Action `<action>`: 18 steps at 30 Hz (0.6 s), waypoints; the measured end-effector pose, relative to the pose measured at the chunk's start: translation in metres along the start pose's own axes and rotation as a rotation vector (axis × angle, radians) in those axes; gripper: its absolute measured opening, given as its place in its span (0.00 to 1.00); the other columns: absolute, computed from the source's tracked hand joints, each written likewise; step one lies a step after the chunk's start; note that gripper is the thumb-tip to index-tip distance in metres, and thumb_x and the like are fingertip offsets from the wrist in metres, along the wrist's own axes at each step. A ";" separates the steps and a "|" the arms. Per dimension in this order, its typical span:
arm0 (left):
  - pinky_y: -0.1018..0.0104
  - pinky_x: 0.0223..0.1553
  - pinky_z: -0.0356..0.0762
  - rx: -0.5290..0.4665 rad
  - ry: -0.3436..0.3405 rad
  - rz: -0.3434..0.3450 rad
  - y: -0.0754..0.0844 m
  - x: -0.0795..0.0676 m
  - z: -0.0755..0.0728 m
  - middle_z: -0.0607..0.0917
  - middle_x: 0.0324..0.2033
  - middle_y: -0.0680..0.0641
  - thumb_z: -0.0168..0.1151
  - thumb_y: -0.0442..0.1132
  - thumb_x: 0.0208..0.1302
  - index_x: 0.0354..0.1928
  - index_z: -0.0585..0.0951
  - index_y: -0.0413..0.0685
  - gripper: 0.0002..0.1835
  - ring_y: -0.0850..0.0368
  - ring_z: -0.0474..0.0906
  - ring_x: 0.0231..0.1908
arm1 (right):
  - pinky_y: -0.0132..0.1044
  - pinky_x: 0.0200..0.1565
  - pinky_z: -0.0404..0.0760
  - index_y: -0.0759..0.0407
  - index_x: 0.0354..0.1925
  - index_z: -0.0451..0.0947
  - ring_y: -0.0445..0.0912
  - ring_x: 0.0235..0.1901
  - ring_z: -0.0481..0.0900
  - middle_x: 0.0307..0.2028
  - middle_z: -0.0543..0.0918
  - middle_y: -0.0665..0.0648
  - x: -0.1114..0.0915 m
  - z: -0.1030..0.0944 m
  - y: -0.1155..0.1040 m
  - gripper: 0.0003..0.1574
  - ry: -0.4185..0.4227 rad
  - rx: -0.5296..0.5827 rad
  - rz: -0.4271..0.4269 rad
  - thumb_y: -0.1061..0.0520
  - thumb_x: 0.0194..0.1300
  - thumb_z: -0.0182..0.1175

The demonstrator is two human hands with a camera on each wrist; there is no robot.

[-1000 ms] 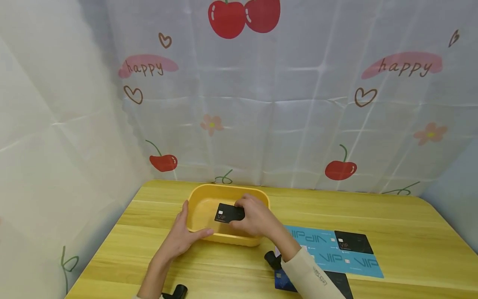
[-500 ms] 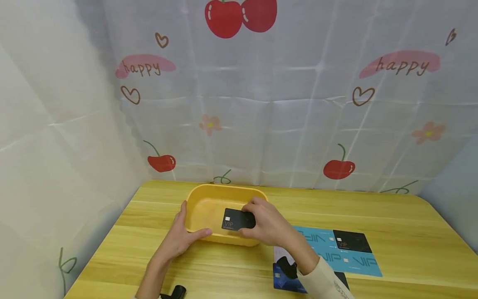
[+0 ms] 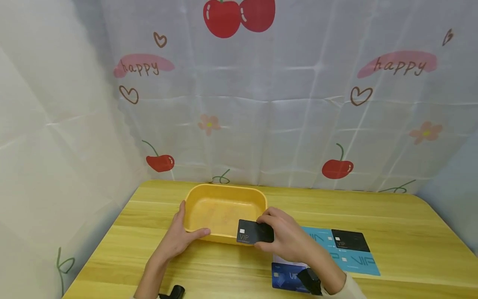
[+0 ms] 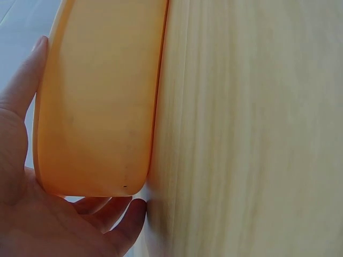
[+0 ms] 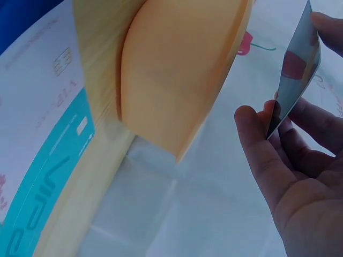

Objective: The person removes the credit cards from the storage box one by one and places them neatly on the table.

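Observation:
A yellow plastic bin (image 3: 209, 207) stands on the wooden table, its inside bare in the head view. My left hand (image 3: 173, 241) holds the bin's front left corner, thumb on the front rim and fingers along the side. The left wrist view shows those fingers curled round the end of the bin (image 4: 102, 101). Between thumb and fingers of my right hand (image 3: 285, 236) is a black VIP card (image 3: 247, 231), which overlaps the bin's front right rim. Seen in the right wrist view, the card (image 5: 297, 64) is tilted, with its glossy face reflecting.
Right of the bin lie light blue VIP cards (image 3: 360, 261), with a black card (image 3: 351, 241) among them. Nearer me are a dark blue card (image 3: 281, 276) and a white card (image 5: 37, 85). A printed sheet (image 3: 291, 116) hangs behind the table.
My right hand has drawn the black card from over the inside of the bin toward the right and nearer me. The left hand keeps its hold on the bin.

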State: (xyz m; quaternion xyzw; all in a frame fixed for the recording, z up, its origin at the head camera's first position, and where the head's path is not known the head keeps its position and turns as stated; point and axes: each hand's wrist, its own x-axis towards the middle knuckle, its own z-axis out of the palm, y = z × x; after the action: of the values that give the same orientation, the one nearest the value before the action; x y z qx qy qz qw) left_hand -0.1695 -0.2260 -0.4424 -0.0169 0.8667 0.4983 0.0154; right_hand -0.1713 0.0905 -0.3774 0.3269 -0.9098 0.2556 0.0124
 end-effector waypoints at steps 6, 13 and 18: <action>0.40 0.70 0.44 -0.014 -0.005 0.004 -0.001 0.000 0.000 0.43 0.75 0.32 0.75 0.56 0.53 0.78 0.33 0.43 0.69 0.37 0.45 0.72 | 0.34 0.38 0.77 0.51 0.47 0.82 0.40 0.38 0.70 0.41 0.73 0.42 -0.015 -0.004 0.004 0.25 -0.015 0.041 0.027 0.43 0.54 0.74; 0.40 0.70 0.44 -0.008 -0.009 0.014 -0.002 0.000 0.000 0.42 0.75 0.32 0.75 0.56 0.53 0.78 0.33 0.44 0.69 0.38 0.44 0.72 | 0.35 0.38 0.78 0.49 0.48 0.81 0.40 0.39 0.70 0.43 0.73 0.41 -0.034 -0.009 0.010 0.26 -0.018 0.065 0.058 0.39 0.55 0.72; 0.39 0.69 0.43 -0.010 -0.007 0.025 -0.004 0.000 0.000 0.42 0.75 0.32 0.75 0.55 0.53 0.77 0.33 0.43 0.68 0.37 0.43 0.73 | 0.34 0.35 0.77 0.48 0.48 0.81 0.39 0.37 0.71 0.41 0.72 0.40 -0.048 -0.013 0.016 0.25 -0.029 0.101 0.053 0.39 0.57 0.72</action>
State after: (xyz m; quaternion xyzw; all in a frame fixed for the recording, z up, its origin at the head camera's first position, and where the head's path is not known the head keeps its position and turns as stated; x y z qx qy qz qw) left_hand -0.1696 -0.2278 -0.4455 -0.0044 0.8643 0.5028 0.0119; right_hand -0.1449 0.1353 -0.3823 0.3067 -0.9040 0.2968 -0.0239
